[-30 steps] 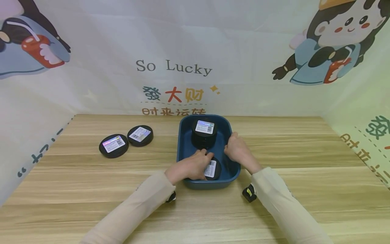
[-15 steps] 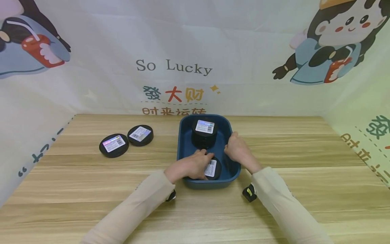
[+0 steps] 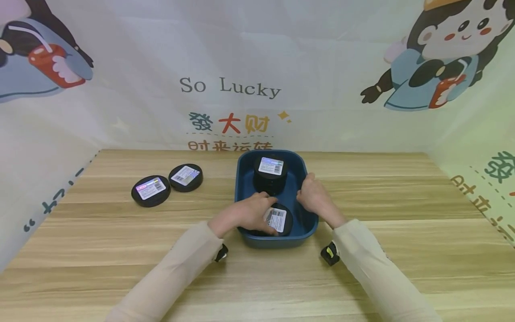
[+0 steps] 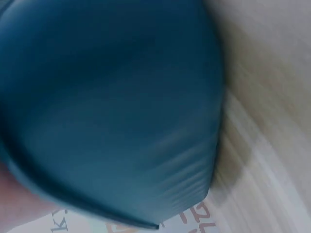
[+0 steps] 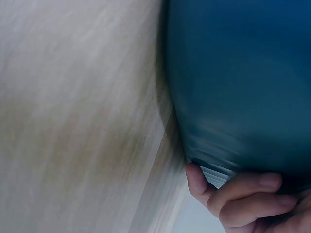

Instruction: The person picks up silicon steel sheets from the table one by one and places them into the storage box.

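The backdrop reads “So Lucky”, “發大财”, “时来运转”

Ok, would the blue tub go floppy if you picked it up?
Probably not: the tub looks stiff, its rim unbent where the right hand grips it. Its mostly smooth side might feel slippery. The black discs inside could slide, with bare floor alongside.

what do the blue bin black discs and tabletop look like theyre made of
Blue bin: probably plastic, satin finish, judging by its soft sheen and rounded corners.
Black discs: perhaps plastic, fairly matte, as the dark surfaces around the labels shine little.
Tabletop: wood or wood-look laminate, with visible grain.
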`<action>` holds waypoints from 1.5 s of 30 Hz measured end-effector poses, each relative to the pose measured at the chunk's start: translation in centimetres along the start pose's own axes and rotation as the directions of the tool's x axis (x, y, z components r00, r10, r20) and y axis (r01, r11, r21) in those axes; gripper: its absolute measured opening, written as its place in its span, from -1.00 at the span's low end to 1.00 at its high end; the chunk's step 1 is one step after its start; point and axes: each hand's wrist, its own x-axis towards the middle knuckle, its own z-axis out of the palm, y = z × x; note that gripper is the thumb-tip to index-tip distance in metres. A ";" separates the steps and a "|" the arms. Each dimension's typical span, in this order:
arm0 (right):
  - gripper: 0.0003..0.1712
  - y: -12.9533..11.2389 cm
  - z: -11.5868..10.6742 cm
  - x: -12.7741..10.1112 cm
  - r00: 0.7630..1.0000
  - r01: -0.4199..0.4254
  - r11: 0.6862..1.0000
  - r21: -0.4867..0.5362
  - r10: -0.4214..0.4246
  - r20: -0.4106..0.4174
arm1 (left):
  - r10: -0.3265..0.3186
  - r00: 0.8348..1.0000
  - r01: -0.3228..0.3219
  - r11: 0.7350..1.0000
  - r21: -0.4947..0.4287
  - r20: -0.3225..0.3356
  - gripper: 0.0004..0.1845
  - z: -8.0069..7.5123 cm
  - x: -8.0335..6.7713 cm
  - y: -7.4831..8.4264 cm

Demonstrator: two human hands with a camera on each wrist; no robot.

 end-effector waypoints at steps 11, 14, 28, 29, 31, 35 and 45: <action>-0.56 0.1 -0.1 0.0 1.000 -0.010 1.000 0.017 0.010 0.007 | 0.151 0.932 -0.187 0.979 -0.079 -0.330 -0.56 -0.8 -0.8 -1.4; -0.54 0.1 -0.2 0.0 1.000 -0.009 1.000 0.012 0.009 0.007 | 0.168 0.888 -0.229 0.969 -0.095 -0.428 -0.62 -1.0 -1.1 -1.9; -0.50 0.1 -0.1 -0.1 1.000 -0.011 1.000 0.005 0.011 0.023 | 0.031 0.822 -0.164 0.969 -0.185 -0.569 -0.68 -1.4 -3.1 -5.2; -0.51 0.1 -0.1 -0.1 1.000 -0.011 1.000 0.007 0.011 0.022 | 0.023 0.818 -0.152 0.972 -0.178 -0.575 -0.68 -1.4 -3.2 -5.6; -0.51 0.1 -0.1 -0.1 1.000 -0.013 1.000 0.015 0.013 0.022 | 0.008 0.806 -0.128 0.979 -0.161 -0.593 -0.68 -1.4 -3.5 -6.3; -0.49 0.1 -0.1 0.0 0.999 -0.022 0.999 0.027 0.021 0.027 | -0.026 0.789 -0.077 0.987 -0.141 -0.613 -0.68 -1.4 -4.0 -7.6; -0.47 0.0 0.0 0.0 1.000 -0.019 1.000 0.004 0.019 0.017 | -0.103 0.781 0.047 0.993 -0.107 -0.616 -0.66 -1.6 -5.3 -9.5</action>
